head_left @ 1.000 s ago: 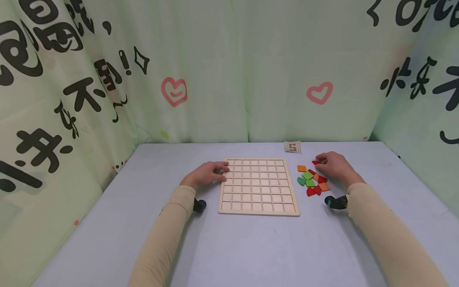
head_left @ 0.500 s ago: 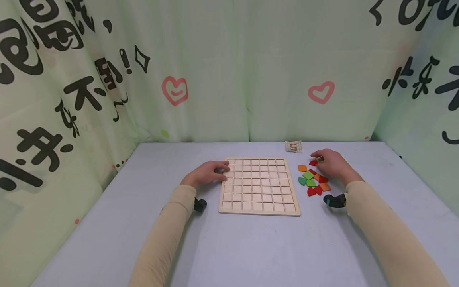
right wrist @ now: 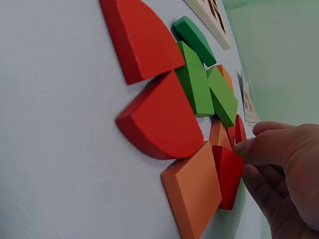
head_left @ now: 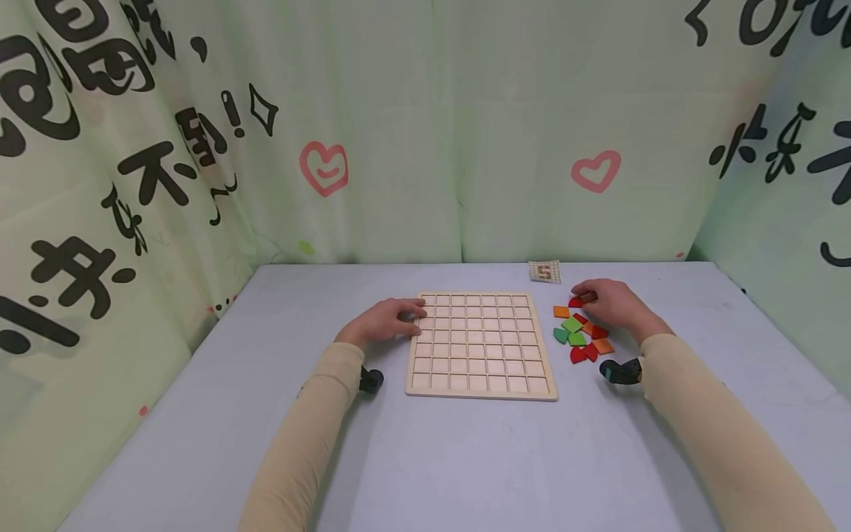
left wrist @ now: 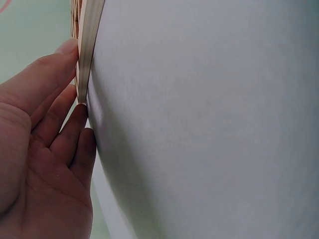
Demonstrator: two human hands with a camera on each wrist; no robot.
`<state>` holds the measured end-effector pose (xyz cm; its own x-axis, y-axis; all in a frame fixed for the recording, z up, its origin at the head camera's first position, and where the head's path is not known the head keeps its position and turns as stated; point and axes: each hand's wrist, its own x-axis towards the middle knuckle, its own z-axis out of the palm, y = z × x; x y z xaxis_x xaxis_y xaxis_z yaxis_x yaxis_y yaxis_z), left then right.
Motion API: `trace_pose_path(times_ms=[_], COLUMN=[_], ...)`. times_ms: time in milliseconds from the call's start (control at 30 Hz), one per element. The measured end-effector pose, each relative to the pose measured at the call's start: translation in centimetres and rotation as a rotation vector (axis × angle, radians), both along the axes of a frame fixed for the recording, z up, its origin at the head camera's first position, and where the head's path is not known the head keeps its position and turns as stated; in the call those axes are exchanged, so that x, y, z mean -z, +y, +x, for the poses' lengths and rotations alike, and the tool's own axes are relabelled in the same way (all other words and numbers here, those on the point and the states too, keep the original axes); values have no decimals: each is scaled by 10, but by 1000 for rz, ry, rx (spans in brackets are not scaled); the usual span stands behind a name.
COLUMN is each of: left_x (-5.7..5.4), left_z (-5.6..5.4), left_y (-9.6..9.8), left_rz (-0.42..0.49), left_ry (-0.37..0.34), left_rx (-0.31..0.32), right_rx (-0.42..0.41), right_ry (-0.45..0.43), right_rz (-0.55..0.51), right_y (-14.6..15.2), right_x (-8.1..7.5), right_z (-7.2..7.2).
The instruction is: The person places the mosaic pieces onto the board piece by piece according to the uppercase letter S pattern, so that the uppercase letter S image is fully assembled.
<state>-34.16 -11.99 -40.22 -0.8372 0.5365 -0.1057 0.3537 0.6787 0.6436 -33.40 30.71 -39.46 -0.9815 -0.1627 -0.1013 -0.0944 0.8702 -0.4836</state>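
Observation:
A pale wooden grid board (head_left: 482, 393) lies flat on the table, its cells bare. At its left edge rests my left hand (head_left: 380, 321); the thumb and fingertips touch the rim, as the left wrist view shows with the board's side (left wrist: 89, 45). My right hand (head_left: 618, 304) is at the far end of a loose group of coloured blocks. Its thumb and fingers pinch a red rounded block (head_left: 575, 302), partly hidden by the fingers in the right wrist view. Nearby lie an orange block (head_left: 561, 312), light green blocks (head_left: 571, 324) and a dark green block (head_left: 561, 335).
More red blocks (right wrist: 162, 117) and an orange square block (right wrist: 193, 184) lie nearest the right wrist camera. A small printed card (head_left: 544, 272) lies near the table's back edge. Printed curtains (head_left: 399, 133) surround the white table (head_left: 432, 473).
The red rounded block has shifted slightly left, away from its earlier place, and my right hand has moved left with it. My left hand has stayed on the board's edge.

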Motion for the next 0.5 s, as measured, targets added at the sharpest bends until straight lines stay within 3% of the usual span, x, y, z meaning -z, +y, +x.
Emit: trace_pose_path(times_ms=[500], left_x=[1], left_z=[-1], left_y=[0], left_rz=[6], left_ry=[-4], left_rx=[-7], right_rx=[-42], right_ry=[33], right_rz=[35], right_y=[-1], right_x=[1], right_z=[0])
